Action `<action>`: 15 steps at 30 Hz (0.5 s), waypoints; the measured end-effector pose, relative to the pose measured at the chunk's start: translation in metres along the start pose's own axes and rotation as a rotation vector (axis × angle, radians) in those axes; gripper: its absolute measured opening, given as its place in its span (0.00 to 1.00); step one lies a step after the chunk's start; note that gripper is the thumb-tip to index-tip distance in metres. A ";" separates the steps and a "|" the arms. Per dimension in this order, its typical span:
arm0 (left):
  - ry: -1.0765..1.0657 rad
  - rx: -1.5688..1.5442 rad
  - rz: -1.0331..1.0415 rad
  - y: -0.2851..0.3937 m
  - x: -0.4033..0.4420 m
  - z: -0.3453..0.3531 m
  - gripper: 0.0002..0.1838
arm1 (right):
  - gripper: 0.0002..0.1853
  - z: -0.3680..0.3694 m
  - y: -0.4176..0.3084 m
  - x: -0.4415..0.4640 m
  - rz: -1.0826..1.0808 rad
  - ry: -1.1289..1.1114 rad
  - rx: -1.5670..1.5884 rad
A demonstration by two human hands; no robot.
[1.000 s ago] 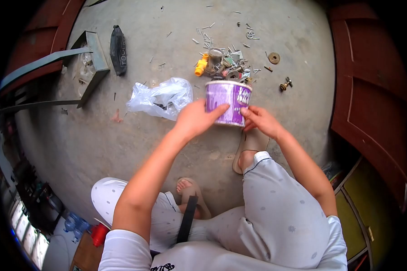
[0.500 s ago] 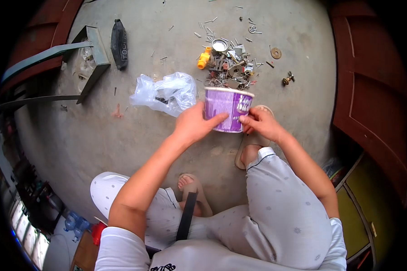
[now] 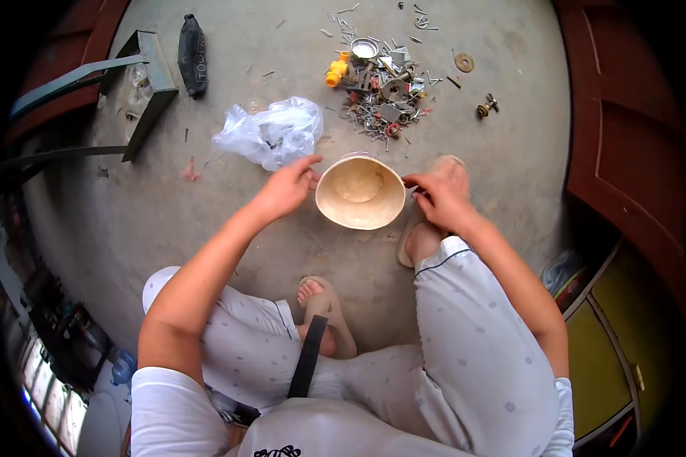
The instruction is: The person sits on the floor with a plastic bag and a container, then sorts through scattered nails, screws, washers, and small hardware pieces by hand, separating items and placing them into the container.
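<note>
A paper tub [image 3: 360,212] is tilted with its round mouth toward me, between my two hands. Its pale inside shows a brownish stain on the bottom, and only a sliver of the printed outer wall shows at the far side. My left hand [image 3: 282,189] is at the tub's left edge, fingertips against it and the index finger stretched forward. At the right edge, the bent fingers and thumb of my right hand [image 3: 443,199] pinch the rim. A pile of screws, nails and small metal parts [image 3: 389,95] lies on the floor beyond the tub.
Left of the pile are a yellow plastic fitting [image 3: 337,70] and a crumpled clear plastic bag [image 3: 274,131]. A black pouch [image 3: 193,57] and a metal frame [image 3: 160,76] lie farther left. A washer [image 3: 463,62] and brass fitting [image 3: 485,110] sit right, near a red-brown wooden panel [image 3: 633,160].
The tub has turned from showing its purple printed side to showing its open mouth, and has come nearer me. My left hand has shifted left, from the tub's side to its edge.
</note>
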State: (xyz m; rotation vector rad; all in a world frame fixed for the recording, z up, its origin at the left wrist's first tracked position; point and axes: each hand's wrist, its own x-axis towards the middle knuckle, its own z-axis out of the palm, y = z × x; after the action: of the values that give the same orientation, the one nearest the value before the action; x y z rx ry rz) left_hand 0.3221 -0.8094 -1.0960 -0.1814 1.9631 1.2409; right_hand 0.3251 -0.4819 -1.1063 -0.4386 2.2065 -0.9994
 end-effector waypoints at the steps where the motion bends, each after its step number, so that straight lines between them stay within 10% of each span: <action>1: -0.005 -0.145 -0.136 -0.007 0.004 -0.004 0.23 | 0.17 -0.003 0.000 0.001 0.054 0.043 0.047; 7: 0.274 -0.274 -0.119 0.021 0.034 -0.016 0.28 | 0.14 -0.055 0.005 0.042 0.162 0.242 0.080; 15: 0.475 -0.416 0.058 0.033 0.079 -0.005 0.19 | 0.14 -0.067 -0.022 0.129 -0.236 0.284 -0.342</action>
State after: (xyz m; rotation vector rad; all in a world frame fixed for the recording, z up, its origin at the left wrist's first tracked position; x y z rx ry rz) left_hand 0.2495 -0.7751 -1.1254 -0.6865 2.0779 1.7591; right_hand 0.1868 -0.5297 -1.1132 -0.7671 2.6439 -0.8428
